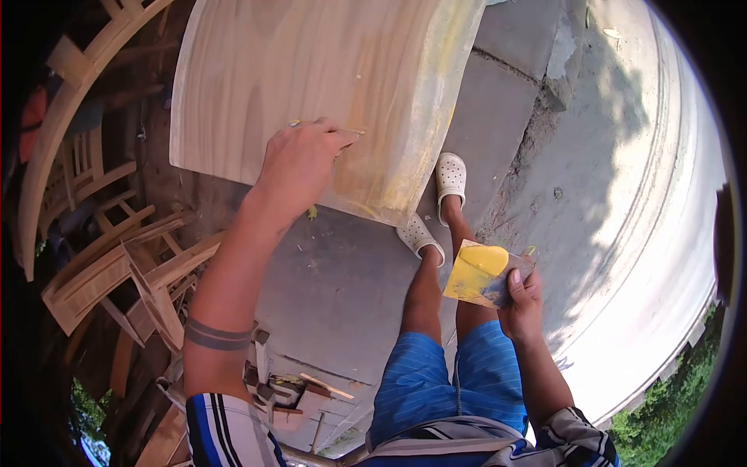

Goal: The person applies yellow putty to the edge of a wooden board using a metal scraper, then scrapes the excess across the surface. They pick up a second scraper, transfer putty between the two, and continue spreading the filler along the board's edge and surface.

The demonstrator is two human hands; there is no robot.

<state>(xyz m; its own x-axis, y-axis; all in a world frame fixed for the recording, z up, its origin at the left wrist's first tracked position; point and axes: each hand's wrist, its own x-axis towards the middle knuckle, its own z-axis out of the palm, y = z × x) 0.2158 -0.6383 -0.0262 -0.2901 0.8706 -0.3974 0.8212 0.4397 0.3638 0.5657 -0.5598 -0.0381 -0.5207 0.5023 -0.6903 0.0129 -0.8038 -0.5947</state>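
A large pale wooden panel (272,70) with streaked grain lies across the upper middle, and yellowish smears run along its right side and near corner. Over its lower part, my left hand (299,159) is closed on a small thin scraper (352,135), whose edge is at the panel's surface; most of it is hidden by the fingers. Lower right, my right hand (523,303) grips a flat putty board (464,286) by its edge, thumb on top. A thick lump of yellow putty (484,258) sits on that board, with dark stains near the thumb.
Wooden chair frames and curved parts (124,265) are piled at the left. Wood offcuts (299,393) lie near my left elbow. My feet in white clogs (451,175) stand on grey concrete (342,272) close to the panel's corner. A cracked slab edge (537,117) runs at the right.
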